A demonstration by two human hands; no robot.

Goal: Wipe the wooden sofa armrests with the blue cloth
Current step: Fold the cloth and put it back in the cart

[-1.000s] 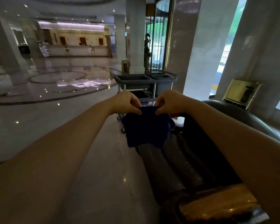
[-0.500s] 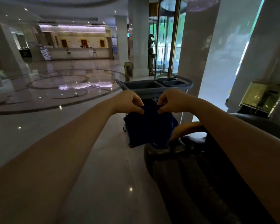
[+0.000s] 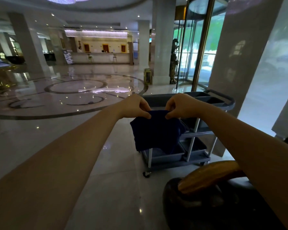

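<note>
Seemingly unstarted: left hand [image 3: 136,106] and right hand [image 3: 179,105] pinch the dark blue cloth [image 3: 156,130] by its top edge, held clear of the curved wooden sofa armrest [image 3: 209,176], unwiped.

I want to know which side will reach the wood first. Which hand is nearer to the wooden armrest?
Right. The right hand is above the wooden armrest, on its side; the left hand is farther left. Both pinch the blue cloth.

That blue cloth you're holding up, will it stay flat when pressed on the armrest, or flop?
Probably floppy: the blue cloth sags in folds below both hands' pinches, left hand and right hand. It looks light, since fingertips alone carry it. It should drape over the rounded wooden armrest.
</note>
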